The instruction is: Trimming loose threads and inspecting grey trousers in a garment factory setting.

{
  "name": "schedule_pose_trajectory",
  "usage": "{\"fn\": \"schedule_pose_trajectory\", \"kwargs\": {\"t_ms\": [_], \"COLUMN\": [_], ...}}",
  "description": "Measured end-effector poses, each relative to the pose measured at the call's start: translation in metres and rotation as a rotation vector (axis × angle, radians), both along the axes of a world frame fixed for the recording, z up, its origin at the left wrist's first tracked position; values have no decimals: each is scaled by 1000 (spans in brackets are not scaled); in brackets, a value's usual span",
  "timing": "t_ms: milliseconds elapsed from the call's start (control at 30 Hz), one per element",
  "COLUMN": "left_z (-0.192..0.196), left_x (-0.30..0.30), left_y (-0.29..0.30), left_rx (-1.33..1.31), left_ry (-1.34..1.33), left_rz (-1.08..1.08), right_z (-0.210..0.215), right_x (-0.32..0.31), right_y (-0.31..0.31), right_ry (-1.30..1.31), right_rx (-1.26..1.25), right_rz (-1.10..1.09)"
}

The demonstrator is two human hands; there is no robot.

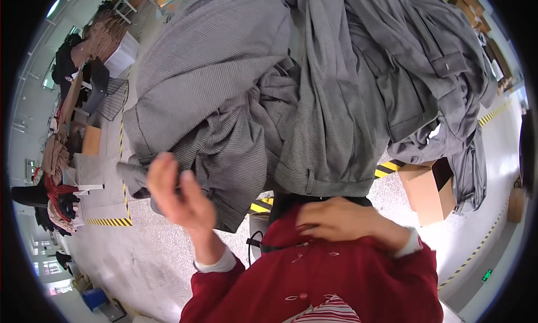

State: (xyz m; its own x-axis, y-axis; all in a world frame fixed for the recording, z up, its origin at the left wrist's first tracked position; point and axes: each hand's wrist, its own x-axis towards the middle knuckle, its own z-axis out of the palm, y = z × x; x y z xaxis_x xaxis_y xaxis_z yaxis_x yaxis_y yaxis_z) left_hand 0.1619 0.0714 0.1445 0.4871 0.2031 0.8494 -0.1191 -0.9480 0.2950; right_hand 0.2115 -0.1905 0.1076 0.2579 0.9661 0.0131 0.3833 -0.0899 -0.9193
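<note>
The heap of garments (314, 87) lies ahead of both hands, a cardboard box (428, 191) to its right.

A pale speckled floor (140, 250) carries yellow-and-black striped tape (109, 222). Open cardboard boxes (428, 191) stand at right. Clothes racks (61, 132) line the left, with bright windows (47, 250) beyond.

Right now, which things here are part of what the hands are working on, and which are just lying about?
In hand:
- grey checked garments, heaped
- left hand, raised at their lower edge
- right hand, below the hem

Lying about:
- open cardboard box
- brown clothes
- blue bin
</note>
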Motion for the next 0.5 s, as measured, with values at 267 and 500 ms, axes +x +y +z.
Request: {"fn": "schedule_pose_trajectory", "kwargs": {"t_ms": [267, 500], "left_z": [-28, -83], "left_x": [7, -33], "left_y": [-75, -100], "left_rx": [-240, -216], "left_ry": [181, 229], "left_rz": [-389, -243], "right_z": [-88, -155], "right_x": [-56, -49], "right_y": [-133, -148], "right_ry": [544, 621], "right_rx": [-200, -40], "right_rz": [-1088, -1233]}}
